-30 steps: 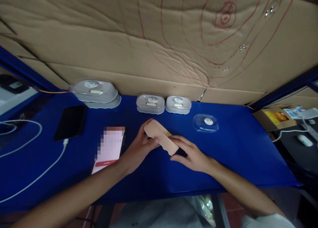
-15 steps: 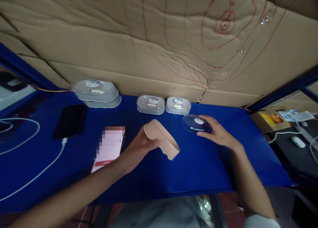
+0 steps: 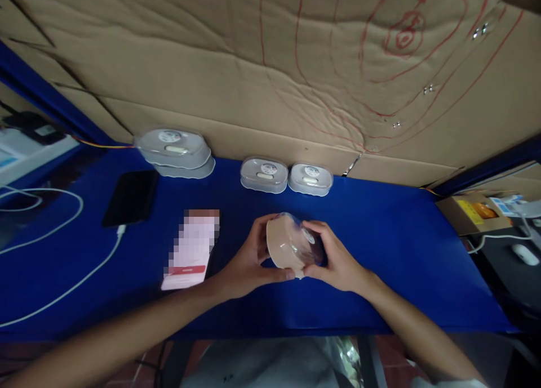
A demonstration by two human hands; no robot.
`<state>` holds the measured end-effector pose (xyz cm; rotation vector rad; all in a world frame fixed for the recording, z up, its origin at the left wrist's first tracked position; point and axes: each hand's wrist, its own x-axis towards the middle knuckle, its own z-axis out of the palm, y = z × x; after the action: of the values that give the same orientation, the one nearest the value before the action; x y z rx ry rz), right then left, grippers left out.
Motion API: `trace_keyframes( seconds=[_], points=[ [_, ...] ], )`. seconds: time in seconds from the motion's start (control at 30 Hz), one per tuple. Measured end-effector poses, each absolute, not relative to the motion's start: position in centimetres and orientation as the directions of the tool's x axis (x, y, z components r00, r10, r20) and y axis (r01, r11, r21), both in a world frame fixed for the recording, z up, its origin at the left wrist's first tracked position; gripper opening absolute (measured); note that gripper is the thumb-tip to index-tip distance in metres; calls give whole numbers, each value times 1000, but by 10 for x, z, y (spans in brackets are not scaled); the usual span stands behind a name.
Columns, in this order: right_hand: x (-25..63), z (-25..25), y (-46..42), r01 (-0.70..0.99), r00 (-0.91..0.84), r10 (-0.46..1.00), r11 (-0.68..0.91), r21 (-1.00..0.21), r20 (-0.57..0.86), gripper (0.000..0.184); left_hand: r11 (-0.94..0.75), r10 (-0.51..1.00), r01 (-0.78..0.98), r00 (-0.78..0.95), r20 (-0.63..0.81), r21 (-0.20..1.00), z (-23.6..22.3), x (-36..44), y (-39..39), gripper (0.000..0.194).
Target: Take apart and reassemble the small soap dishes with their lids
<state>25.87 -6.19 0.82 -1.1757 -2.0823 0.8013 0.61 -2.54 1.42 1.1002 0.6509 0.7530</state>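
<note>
My left hand (image 3: 256,258) is closed round a beige oval plastic band (image 3: 279,247) with a wavy edge. Closed on a clear oval lid (image 3: 318,252) with a round white sticker is my right hand (image 3: 338,261). Lid and band meet in front of my chest, above the blue table; the lid's wavy edge overlaps the band. Whether they are fully joined I cannot tell. Behind them stand two grey oval cases with clear lids, a left one (image 3: 257,183) and a right one (image 3: 305,186). Further left, similar larger cases (image 3: 192,157) are stacked.
A lit phone (image 3: 192,244) lies left of my hands on the blue tabletop (image 3: 389,253). Beyond it is a black phone (image 3: 131,197) with a white cable (image 3: 99,270). Cardboard (image 3: 203,72) walls off the back. At right are an open carton (image 3: 473,216) and a white mouse (image 3: 525,254).
My right hand has lifted the clear lid off the table and brought it left against the beige band. My left hand has turned the band to face the lid. The view has shifted slightly.
</note>
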Motion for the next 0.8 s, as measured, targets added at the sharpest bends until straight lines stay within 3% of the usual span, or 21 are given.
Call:
trace_keyframes(
  seconds=[0.17,0.43,0.8],
  points=[
    [261,7,-59,529,-424,883,421,-737,201,77,233,815,-218,575,-68,948,10,5,-24,90],
    [257,-1,-60,507,-445,852,493,-708,275,113,124,778,-168,628,9,978,15,0,-22,91],
    [256,6,-67,498,-482,818,550,-671,314,111,64,731,-190,677,84,980,15,1,-24,95]
  ],
)
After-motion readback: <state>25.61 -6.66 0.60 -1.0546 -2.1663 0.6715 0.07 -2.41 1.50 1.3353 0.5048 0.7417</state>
